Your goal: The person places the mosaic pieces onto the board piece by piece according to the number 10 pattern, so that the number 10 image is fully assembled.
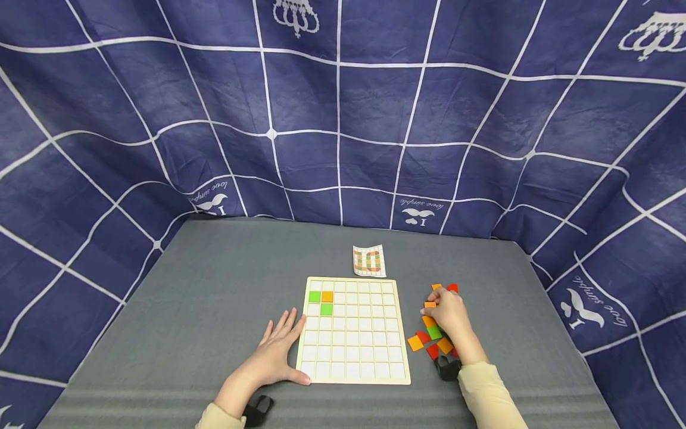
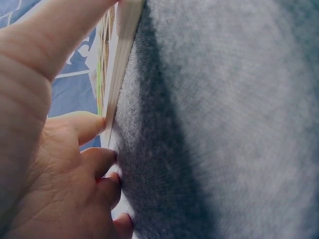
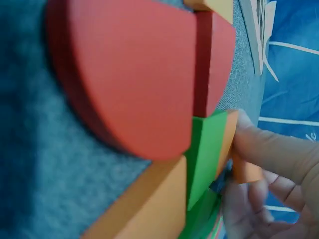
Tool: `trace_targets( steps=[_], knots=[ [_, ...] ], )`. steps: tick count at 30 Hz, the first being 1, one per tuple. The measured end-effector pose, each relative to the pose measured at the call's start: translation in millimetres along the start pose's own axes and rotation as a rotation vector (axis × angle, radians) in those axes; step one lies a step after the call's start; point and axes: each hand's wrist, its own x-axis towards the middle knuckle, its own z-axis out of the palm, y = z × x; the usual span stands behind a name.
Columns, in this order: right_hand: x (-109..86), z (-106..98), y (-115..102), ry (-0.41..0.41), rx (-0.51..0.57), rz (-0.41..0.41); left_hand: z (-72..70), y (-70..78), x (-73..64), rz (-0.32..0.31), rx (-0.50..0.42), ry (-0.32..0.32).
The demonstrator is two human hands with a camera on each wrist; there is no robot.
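A square board (image 1: 352,339) of pale grid cells lies on the grey table. Two green tiles (image 1: 326,309) and an orange tile (image 1: 327,297) sit in cells near its upper left corner. My left hand (image 1: 276,354) is spread along the board's left side, thumb at the lower corner and fingertips touching the edge (image 2: 119,64). To the right of the board, my right hand (image 1: 450,313) pinches a small orange block (image 3: 246,172) between thumb and fingers, just over a loose pile. That pile holds red pieces (image 3: 132,74), green pieces (image 3: 205,149) and orange pieces (image 1: 415,342).
A small printed pattern card (image 1: 369,261) lies just beyond the board's far edge. Blue cloth with white lines (image 1: 370,167) hangs behind the table and at both sides. Dark wrist devices (image 1: 447,368) sit at both wrists.
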Motion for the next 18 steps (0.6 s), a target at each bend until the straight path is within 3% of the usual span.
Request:
trace_targets(
  steps=[9,18],
  knots=[
    [-7.5,7,-3,-0.012,0.133,-0.082,0.0,-2.3,-2.9,0.002,-0.018,-0.029],
    [-20.1,20,-48,-0.028,0.300,-0.134,-1.1,-1.3,-1.8,0.008,-0.018,-0.009]
  ],
)
